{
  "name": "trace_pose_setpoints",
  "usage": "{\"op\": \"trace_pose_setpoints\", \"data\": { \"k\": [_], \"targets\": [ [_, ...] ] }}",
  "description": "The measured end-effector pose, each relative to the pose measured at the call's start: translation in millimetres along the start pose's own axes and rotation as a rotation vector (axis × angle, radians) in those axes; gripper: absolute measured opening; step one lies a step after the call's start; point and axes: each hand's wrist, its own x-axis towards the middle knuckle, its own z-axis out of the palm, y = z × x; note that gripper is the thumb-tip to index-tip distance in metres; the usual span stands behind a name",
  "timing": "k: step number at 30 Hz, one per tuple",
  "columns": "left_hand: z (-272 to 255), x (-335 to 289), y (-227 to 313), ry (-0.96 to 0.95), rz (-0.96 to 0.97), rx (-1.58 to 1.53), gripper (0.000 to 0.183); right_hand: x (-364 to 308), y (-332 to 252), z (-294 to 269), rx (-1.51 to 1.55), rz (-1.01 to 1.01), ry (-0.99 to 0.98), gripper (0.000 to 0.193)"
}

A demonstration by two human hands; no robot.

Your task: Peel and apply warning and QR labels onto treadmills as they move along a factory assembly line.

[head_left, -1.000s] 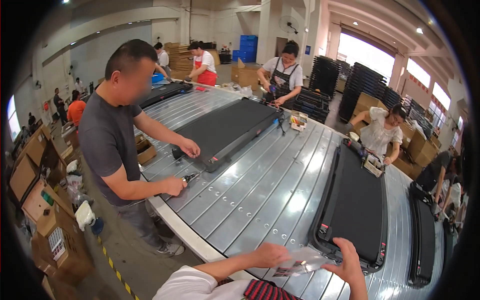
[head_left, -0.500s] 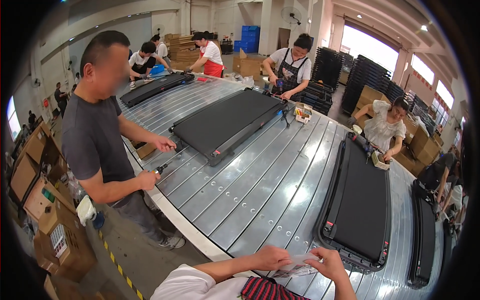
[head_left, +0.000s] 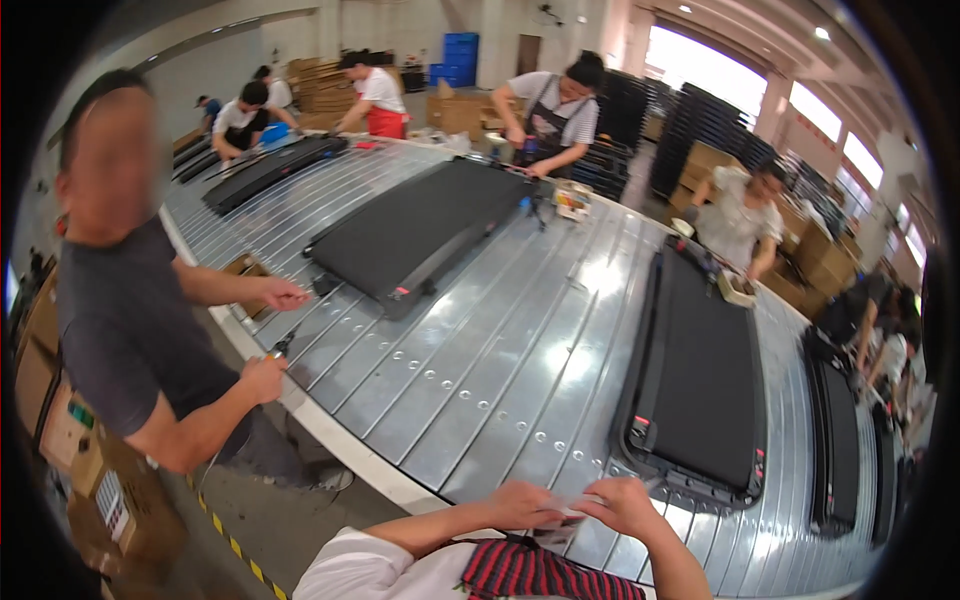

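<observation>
Over the near edge of the metal table point(head_left: 500, 370), my left hand point(head_left: 523, 506) and my right hand point(head_left: 622, 505) pinch a small translucent plastic bag point(head_left: 557, 534) between them. Something flat and reddish shows through it, too blurred to name. Both sets of fingers are closed on its upper edge, and the bag hangs just below them. Right of my hands and slightly ahead lies a long black framed panel point(head_left: 700, 380) with small red tags at its near corners. Neither hand touches it.
At left, a person in a dark shirt point(head_left: 150, 330) holds a tool point(head_left: 280, 346) over the table edge. Another black panel point(head_left: 410, 230) lies mid-table; more black panels point(head_left: 835, 440) lie at right. Several people work across the table. Cardboard boxes point(head_left: 120, 500) stand at lower left.
The view has swung, so the table and panels sit farther left. My hands have drawn closer together on the bag. The person at left has raised and turned their head toward me.
</observation>
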Motion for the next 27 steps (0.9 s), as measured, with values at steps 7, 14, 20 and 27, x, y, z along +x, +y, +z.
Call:
{"op": "trace_pose_setpoints", "data": {
  "k": [7,14,20,27],
  "targets": [
    [2.6,-14.8,23.2,0.003,-0.219,0.032,0.036,-6.6,0.4,-3.8,0.213,-0.069,-0.039,0.020],
    [56.4,-7.4,56.1,0.074,-0.191,-0.074,0.036,-63.5,15.7,-13.9,0.195,-0.102,0.001,0.018],
    [73.7,28.9,87.1,0.112,-0.186,-0.107,0.027,-119.3,73.7,-48.3,0.104,-0.047,0.087,0.025],
    [97.9,70.1,132.6,0.319,-0.197,-0.376,0.038,-167.8,123.6,-91.3,0.490,0.181,0.134,0.013]
  ]
}}
